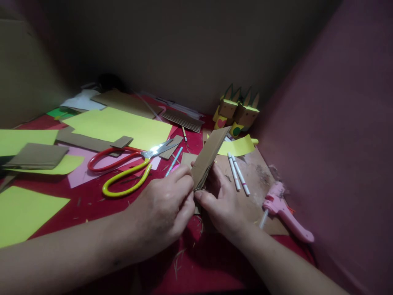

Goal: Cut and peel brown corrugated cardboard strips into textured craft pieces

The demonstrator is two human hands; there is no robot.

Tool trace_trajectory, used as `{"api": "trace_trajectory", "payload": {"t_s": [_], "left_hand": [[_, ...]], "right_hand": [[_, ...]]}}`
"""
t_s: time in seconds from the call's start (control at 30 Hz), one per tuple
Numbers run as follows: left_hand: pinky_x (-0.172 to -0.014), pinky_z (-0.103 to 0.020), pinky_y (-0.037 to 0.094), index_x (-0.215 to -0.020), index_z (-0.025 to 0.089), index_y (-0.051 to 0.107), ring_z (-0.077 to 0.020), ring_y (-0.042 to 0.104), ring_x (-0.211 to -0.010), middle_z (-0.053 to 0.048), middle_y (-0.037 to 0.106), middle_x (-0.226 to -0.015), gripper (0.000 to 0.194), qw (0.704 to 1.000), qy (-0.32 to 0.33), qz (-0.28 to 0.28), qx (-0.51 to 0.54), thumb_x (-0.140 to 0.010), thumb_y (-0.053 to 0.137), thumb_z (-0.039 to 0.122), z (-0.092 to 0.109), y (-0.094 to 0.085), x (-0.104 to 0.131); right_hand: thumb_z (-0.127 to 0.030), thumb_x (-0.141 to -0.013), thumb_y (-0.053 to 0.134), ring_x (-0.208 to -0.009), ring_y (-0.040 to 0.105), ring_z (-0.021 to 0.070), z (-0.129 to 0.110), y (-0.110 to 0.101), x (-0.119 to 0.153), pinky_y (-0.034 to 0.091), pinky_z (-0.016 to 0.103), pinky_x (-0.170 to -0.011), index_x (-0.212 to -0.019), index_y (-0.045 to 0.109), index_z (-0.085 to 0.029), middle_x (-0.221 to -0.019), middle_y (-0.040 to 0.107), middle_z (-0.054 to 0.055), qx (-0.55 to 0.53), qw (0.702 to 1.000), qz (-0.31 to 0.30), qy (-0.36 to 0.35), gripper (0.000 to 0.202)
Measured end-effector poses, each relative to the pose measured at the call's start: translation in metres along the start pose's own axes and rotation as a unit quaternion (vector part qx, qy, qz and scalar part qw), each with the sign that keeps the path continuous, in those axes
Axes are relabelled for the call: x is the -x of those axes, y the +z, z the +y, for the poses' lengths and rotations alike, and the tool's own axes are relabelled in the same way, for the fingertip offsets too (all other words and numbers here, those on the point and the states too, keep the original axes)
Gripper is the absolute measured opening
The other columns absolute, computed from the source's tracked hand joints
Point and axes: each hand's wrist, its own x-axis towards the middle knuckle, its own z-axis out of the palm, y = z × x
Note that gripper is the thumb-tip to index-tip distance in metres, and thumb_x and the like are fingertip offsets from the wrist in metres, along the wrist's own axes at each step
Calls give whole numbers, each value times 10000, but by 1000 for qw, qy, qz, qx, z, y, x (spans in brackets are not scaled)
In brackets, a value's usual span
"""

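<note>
A narrow folded piece of brown cardboard (209,155) stands tilted between my two hands, its far end leaning up and to the right. My left hand (170,200) is closed at its lower left edge, the fingertips curled and partly hidden. My right hand (221,203) grips the lower right side, with the thumb pressed at the near end and the fingers behind. To the left of my left hand lie scissors (147,153) with one red and one yellow handle, blades apart. A light blue stick (174,161) lies just beyond my left hand.
A pink glue gun (284,211) rests at the right on a cardboard sheet (260,176), near two white markers (238,174). Two cardboard figures with pointed ears (236,110) stand at the back. Yellow paper (119,127) and cardboard scraps (41,155) cover the left. Walls border the table.
</note>
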Motion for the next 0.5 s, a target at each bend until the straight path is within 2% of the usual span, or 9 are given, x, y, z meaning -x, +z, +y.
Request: {"api": "trace_trajectory", "payload": {"t_s": [0.13,0.2,0.33,0.5], "left_hand": [[-537,-248,379,-731,197,427,-125,468,-634,-26,493,-797,202,1000,8,-7,-16,-864,411,46,1,2,1],[-542,-254,382,-742,197,429,-129,463,-628,-25,492,-794,194,1000,9,-7,-27,-863,411,47,1,3,2],[-554,-262,397,-766,194,445,-140,479,-639,-27,496,-786,178,998,15,-24,-50,-862,404,50,0,3,2],[-558,-262,407,-757,201,432,-140,480,-635,-29,495,-791,187,999,11,-19,-38,-864,395,53,-1,3,1]], "right_hand": [[-91,-685,549,-1014,636,223,0,1,1,527,368,-902,-1103,553,-247,-1044,684,14,17,1000,-1,-15,446],[-78,-682,539,-1038,627,226,0,1,2,517,361,-916,-1081,562,-240,-1038,689,13,15,1000,9,-16,431],[-48,-671,470,-1129,587,222,0,3,5,467,354,-997,-1157,577,-246,-1114,678,4,15,1000,8,-20,536],[-68,-686,446,-1111,588,232,3,2,6,495,369,-959,-1284,525,-277,-1163,654,1,-35,999,-6,2,639]]}}
